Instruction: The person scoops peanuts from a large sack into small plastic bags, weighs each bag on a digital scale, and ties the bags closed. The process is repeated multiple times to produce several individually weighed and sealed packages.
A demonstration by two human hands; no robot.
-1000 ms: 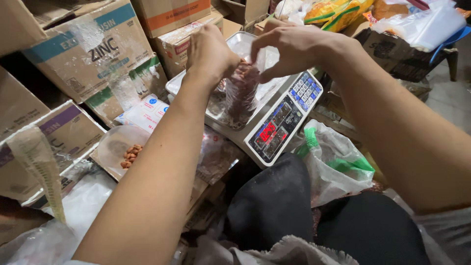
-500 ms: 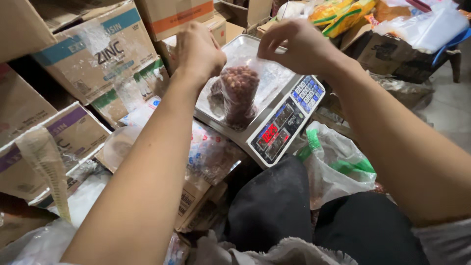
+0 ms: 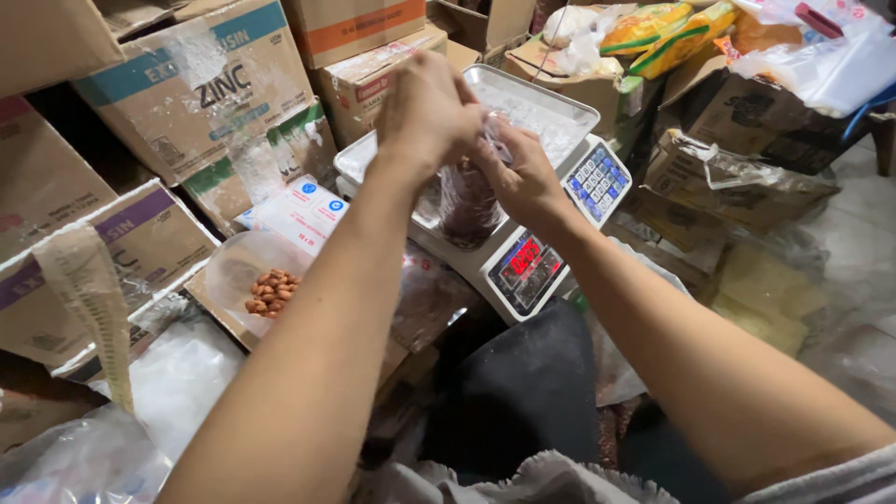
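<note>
A small clear plastic bag of reddish-brown peanuts [image 3: 469,201] hangs just above the steel pan of a white digital scale [image 3: 551,112]. My left hand [image 3: 427,110] pinches the bag's top from the left. My right hand [image 3: 525,177] grips the same twisted neck from the right, fingers closed. The two hands touch each other over the bag. The scale's red display [image 3: 525,258] and keypad face me below the hands.
A clear bowl with loose peanuts [image 3: 269,291] sits left of the scale. Stacked cardboard boxes [image 3: 201,84] fill the left and back. Plastic bags and yellow packets [image 3: 672,23] lie at the back right. My dark-clad knee [image 3: 523,392] is under the scale.
My hands have drawn together and lifted the bag off the scale pan; earlier they were apart, holding the bag's mouth wide while it rested on the pan.
</note>
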